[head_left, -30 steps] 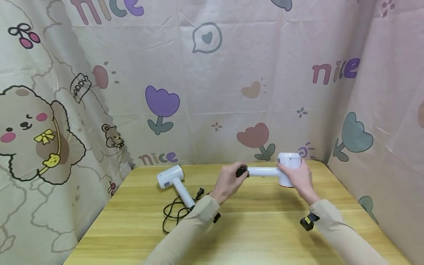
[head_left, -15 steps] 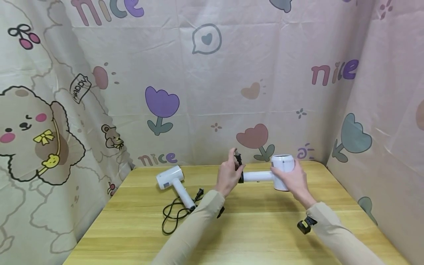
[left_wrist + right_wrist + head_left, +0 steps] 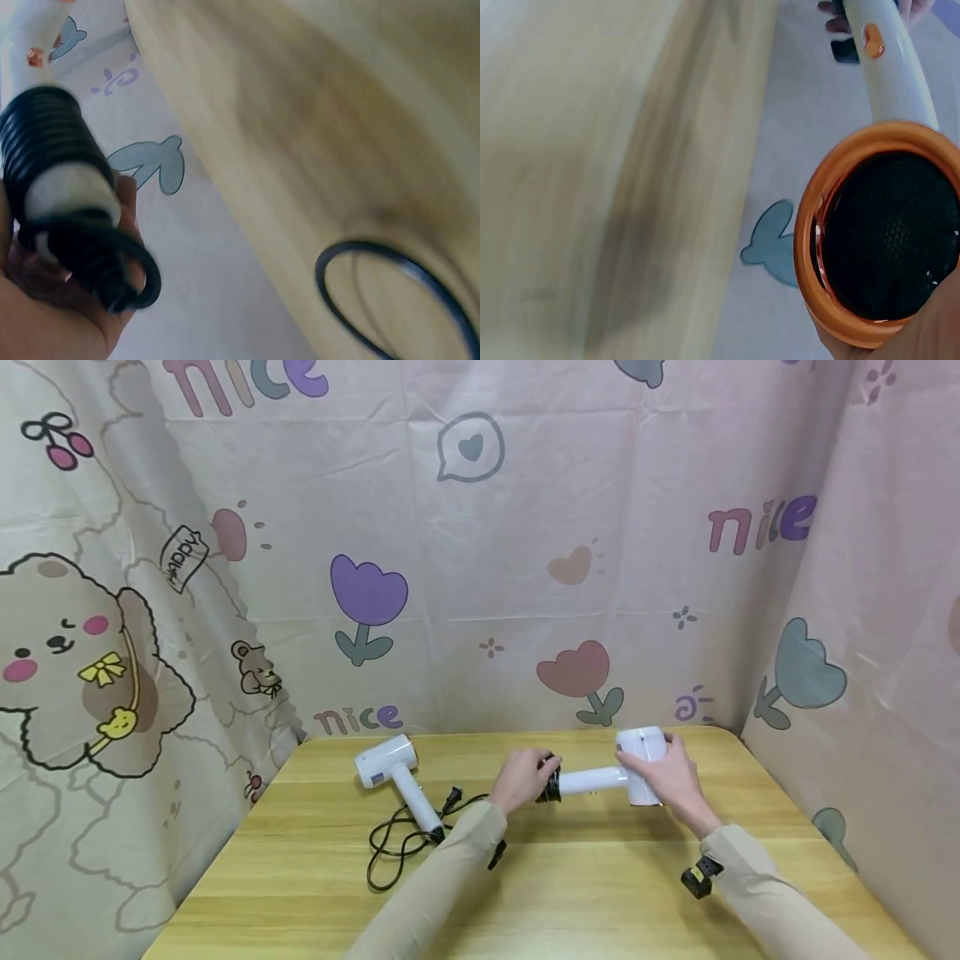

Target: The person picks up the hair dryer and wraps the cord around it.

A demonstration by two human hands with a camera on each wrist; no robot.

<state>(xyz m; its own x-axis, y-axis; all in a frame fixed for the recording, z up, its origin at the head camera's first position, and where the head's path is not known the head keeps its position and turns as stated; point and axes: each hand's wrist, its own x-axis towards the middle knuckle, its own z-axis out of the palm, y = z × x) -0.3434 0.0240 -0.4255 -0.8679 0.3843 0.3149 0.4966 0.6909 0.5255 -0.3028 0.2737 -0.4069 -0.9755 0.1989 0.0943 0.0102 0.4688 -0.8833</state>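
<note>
In the head view, a white hair dryer (image 3: 591,781) is held over the far right of the table, its handle pointing left. My right hand (image 3: 678,781) grips its barrel; in the right wrist view an orange ring (image 3: 807,225) frames the dark grille at the barrel's end. Black cord (image 3: 551,783) is wound in tight turns round the handle's end, and my left hand (image 3: 520,783) holds it there. The left wrist view shows the coil (image 3: 56,131) close up, with a loose cord loop past the handle's tip. The plug is hidden in the head view.
A second white hair dryer (image 3: 411,792) lies on the wooden table (image 3: 585,902) at the left. Its black cord (image 3: 384,887) spreads loosely beside it, with the plug (image 3: 453,795) near the handle. A printed curtain (image 3: 480,543) stands behind the table and along both sides.
Both hands have lowered the hair dryer toward the table. The plug, upright by my left fingers half a second ago, no longer shows, and that raised index finger has come down onto the cord.
</note>
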